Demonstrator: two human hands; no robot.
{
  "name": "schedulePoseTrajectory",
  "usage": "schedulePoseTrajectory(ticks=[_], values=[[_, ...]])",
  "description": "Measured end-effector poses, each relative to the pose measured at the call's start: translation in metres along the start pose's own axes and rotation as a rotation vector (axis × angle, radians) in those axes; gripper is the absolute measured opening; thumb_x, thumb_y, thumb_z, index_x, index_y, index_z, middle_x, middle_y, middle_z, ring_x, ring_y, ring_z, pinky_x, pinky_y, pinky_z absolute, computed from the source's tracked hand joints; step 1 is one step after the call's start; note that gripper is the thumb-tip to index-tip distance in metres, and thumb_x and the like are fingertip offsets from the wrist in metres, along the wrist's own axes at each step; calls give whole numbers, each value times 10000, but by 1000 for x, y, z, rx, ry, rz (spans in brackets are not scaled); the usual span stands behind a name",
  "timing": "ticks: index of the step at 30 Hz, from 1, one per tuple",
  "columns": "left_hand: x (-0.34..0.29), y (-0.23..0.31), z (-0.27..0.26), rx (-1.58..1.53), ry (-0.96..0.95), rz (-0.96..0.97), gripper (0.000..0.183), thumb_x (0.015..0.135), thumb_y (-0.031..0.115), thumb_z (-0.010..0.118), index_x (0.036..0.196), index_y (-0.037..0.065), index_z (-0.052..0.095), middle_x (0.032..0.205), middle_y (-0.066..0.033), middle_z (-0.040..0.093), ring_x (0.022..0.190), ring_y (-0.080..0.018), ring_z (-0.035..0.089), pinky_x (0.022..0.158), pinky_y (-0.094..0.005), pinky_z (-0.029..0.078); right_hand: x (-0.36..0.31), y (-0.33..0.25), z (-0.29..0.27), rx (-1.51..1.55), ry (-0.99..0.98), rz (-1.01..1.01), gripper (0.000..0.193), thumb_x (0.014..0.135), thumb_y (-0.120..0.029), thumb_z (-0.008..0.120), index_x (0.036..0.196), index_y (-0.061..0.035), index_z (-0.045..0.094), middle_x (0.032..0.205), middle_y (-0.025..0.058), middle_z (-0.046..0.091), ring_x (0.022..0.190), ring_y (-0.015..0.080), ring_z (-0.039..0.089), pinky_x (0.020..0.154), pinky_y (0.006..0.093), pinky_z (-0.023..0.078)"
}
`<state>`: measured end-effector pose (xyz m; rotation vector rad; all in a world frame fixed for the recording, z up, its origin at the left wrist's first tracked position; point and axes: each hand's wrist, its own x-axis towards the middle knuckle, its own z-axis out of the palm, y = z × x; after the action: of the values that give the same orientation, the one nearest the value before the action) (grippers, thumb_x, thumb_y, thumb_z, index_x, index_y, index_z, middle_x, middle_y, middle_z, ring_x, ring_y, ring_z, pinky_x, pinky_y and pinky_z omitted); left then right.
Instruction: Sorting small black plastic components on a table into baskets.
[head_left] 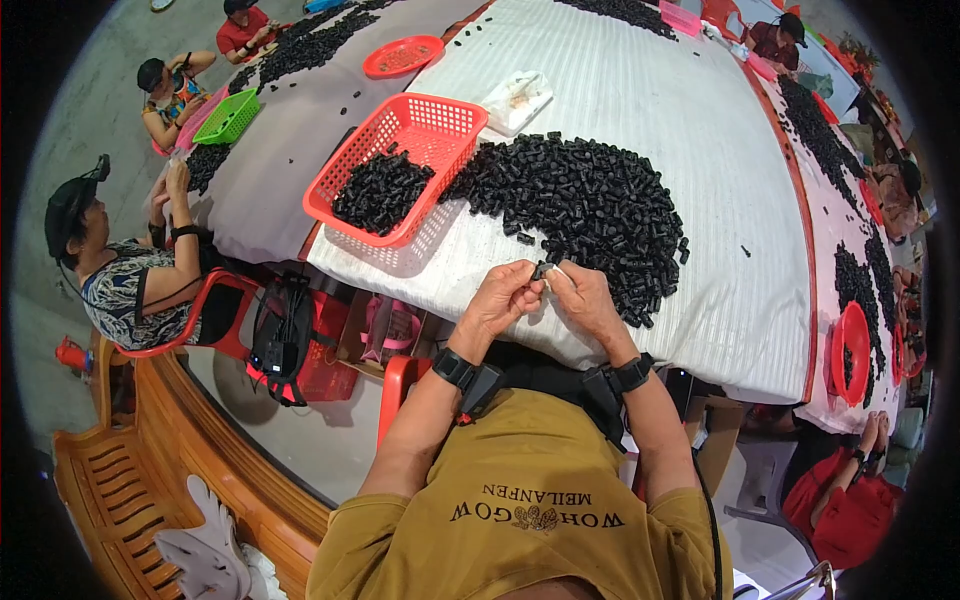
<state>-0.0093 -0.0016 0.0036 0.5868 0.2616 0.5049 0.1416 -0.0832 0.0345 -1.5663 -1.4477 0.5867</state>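
Note:
Both of my hands meet at the near edge of the table, in front of a large heap of small black cylindrical pieces [580, 195]. Between the fingertips is one small dark piece [542, 270], too small to tell its exact kind. My left hand [503, 298] pinches it from the left, and my right hand [585, 300] grips it from the other side with thumb and fingers closed. Left of the heap stands a red plastic basket [440, 150], partly filled with the same black pieces [383, 190].
A crumpled white plastic bag [517, 102] lies behind the basket on the white cloth [740, 300]. Farther off are a red tray [403, 56], a green basket [228, 118] and a red bowl [850, 352]. Other people sit around the tables. A wooden bench [130, 480] stands at lower left.

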Motion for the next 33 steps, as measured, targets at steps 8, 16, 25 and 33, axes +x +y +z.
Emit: schedulePoseTrajectory(ticks=[8,16,25,33], values=[[2,0,-1,35,-15,-8,184,899,181,525,874,0,551,713,-30,543,555,-71,427,487,-193,354,1,-2,-1,-51,-30,-16,348,856,-299,533,694,9,527,554,167,476,475,247,478,470,336,374],[0,1,3,-15,-24,-7,187,909,184,507,876,5,545,711,-27,542,550,-65,416,485,-195,347,-1,-2,1,115,42,35,329,858,-280,535,716,17,536,561,166,484,473,233,454,474,330,379],[0,0,2,-20,-20,-5,185,908,190,510,880,11,550,717,-25,539,580,-69,431,489,-195,342,0,-2,0,-11,1,24,330,857,-276,533,704,16,522,554,163,475,468,243,444,470,336,370],[3,-1,3,0,0,2,180,901,192,523,851,21,549,698,-26,544,541,-70,423,480,-198,349,0,-3,0,-56,-5,-30,330,850,-299,538,699,-5,536,550,175,490,476,296,499,467,349,383]])
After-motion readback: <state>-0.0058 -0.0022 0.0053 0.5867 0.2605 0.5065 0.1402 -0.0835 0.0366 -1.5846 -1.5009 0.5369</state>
